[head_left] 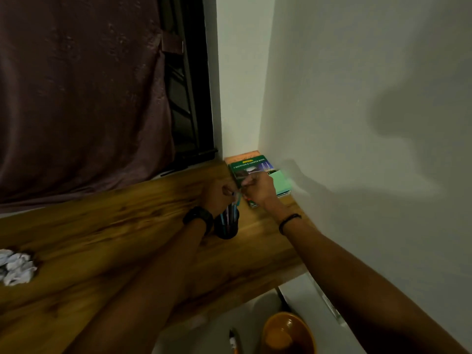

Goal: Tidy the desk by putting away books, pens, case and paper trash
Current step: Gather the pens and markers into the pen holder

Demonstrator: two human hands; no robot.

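A dark pen cup (226, 226) stands on the wooden desk (102, 226) with several blue pens in it. My left hand (220, 194), with a black watch on the wrist, is closed around the tops of the pens (233, 204) just above the cup. My right hand (258, 186) is closed beside it, over a green book (249, 166) that lies in the desk's far right corner; what its fingers pinch is too blurred to tell. A light green notepad (282, 183) lies on the books at the wall. Crumpled white paper (16, 267) sits at the desk's left edge.
A white wall runs along the right side of the desk. A dark curtain (81, 98) and a window frame stand behind it. Below the desk's front edge an orange bin (288, 333) stands on the pale floor.
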